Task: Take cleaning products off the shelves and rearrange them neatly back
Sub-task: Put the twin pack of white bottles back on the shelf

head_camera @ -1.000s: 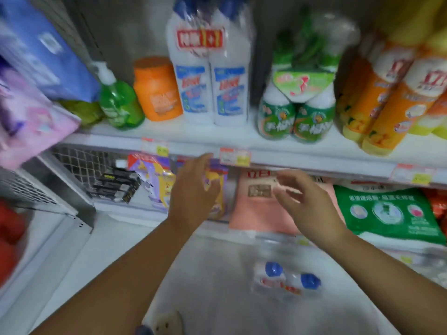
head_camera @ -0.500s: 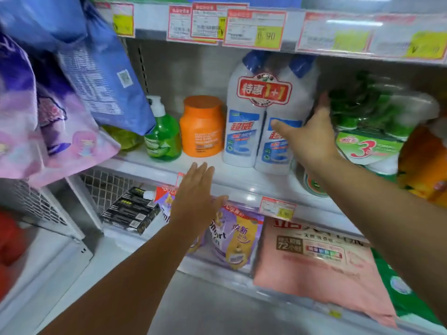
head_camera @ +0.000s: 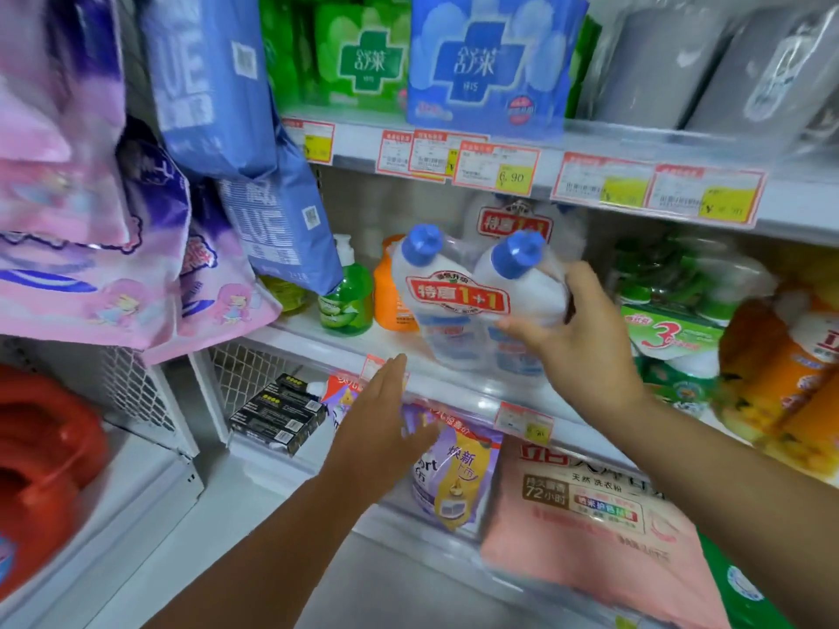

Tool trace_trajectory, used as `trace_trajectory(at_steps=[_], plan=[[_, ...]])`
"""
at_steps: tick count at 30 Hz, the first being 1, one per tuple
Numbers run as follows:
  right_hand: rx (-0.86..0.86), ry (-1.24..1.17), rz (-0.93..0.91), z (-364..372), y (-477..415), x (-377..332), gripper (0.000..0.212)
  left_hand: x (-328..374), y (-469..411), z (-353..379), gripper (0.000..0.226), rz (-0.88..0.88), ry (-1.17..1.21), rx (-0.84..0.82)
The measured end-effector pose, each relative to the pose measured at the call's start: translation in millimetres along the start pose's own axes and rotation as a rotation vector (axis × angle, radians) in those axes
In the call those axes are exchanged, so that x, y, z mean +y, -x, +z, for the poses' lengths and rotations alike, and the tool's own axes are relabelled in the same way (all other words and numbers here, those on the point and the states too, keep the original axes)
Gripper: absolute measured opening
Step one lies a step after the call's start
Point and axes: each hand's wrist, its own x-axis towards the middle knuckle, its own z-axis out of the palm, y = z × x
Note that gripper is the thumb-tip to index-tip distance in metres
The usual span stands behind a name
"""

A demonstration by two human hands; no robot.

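Twin-pack gripped at the shelf
The right hand has its grip clamped on the tilted pack of blue-capped bottles, near the shelf's front edge. At the pack's 7 o'clock, the left hand has its grip apart, fingers straight. A green pump bottle stands at 9 o'clock.

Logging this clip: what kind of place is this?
Most likely a shop aisle of household cleaning goods: price tags line the shelf edge, and the right hand grips a shrink-wrapped twin pack of blue-capped bottles labelled 1+1.
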Motion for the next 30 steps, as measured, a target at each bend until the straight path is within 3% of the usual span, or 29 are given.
trace_trajectory(at_steps=[4, 8, 11, 13, 16, 18, 21, 22, 25, 30], plan=[[-0.044, -0.030, -0.039, -38.5, 31.8, -32.1, 0.046, 29.5, 27.1, -22.1, 0.107, -0.094, 0.234, 0.013], [-0.062, -0.229, 0.110, -76.4, 70.3, -38.0, 0.051, 60.5, 73.8, -24.4, 0.081, -0.129, 0.571, -0.174], [-0.114, -0.416, 0.241, -100.4, 113.6, -25.9, 0.060, 71.3, 111.3, -13.2, 0.055, -0.336, 0.765, -0.420], [-0.164, -0.461, 0.301, -115.7, 139.0, -16.6, 0.062, 75.5, 133.6, 1.4, 0.049, -0.442, 0.852, -0.449], [-0.194, -0.335, 0.366, -137.6, 171.5, -2.0, 0.059, 85.6, 158.3, 21.8, 0.050, -0.528, 0.842, -0.348], [-0.173, -0.266, 0.461, -149.8, 189.2, 7.8, 0.068, 88.8, 166.4, 32.4, 0.051, -0.558, 0.820, -0.291], [-0.106, -0.485, 0.600, -158.3, 205.1, 17.1, 0.095, 89.1, 172.5, 38.9, 0.065, -0.538, 0.724, -0.216], [-0.070, -0.570, 0.646, -160.5, 206.5, 20.0, 0.095, 90.3, 174.0, 39.1, 0.072, -0.527, 0.671, -0.214], [-0.038, -0.641, 0.702, -165.1, 210.2, 26.4, 0.093, 90.3, 176.8, 38.9, 0.080, -0.493, 0.550, -0.297], [-0.049, -0.577, 0.660, -171.5, 217.7, 28.0, 0.074, 79.5, 172.5, 31.1, 0.060, -0.417, 0.366, -0.495]])
